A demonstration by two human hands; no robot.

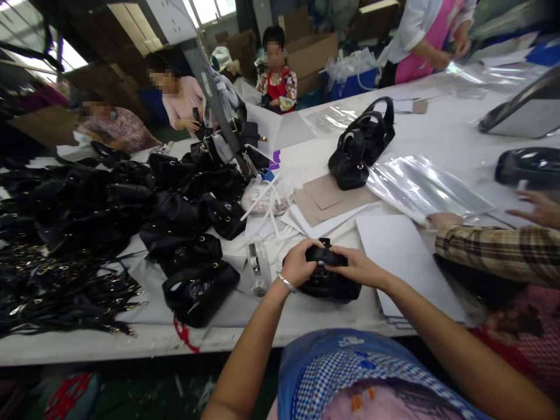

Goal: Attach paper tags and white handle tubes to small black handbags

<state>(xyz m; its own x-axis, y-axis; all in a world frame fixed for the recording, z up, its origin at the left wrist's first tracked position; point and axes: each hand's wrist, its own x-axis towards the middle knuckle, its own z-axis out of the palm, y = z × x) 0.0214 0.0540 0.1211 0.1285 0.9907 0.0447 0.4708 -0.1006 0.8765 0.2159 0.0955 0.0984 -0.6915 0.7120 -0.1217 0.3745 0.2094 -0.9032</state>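
A black handbag point(332, 287) rests on the white table close in front of me. My left hand point(300, 263), with a silver bangle at its wrist, grips the left part of the bag's handle. On the right part of that handle, the fingers of my right hand point(356, 265) are closed, thumb toward me. The handle bridges the two hands above the bag's top. To the left stand a clear tape roll point(258, 268) and another black handbag point(201, 294). A stack of white sheets point(406, 262) lies just right of the bag.
Many black handbags point(126, 198) and a heap of straps point(65, 297) fill the left side. Brown cardboard point(326, 198), black bags point(361, 146) and plastic sleeves point(429, 184) lie beyond. At right, a co-worker's plaid sleeve point(494, 254) reaches in. A grey post point(219, 105) rises ahead.
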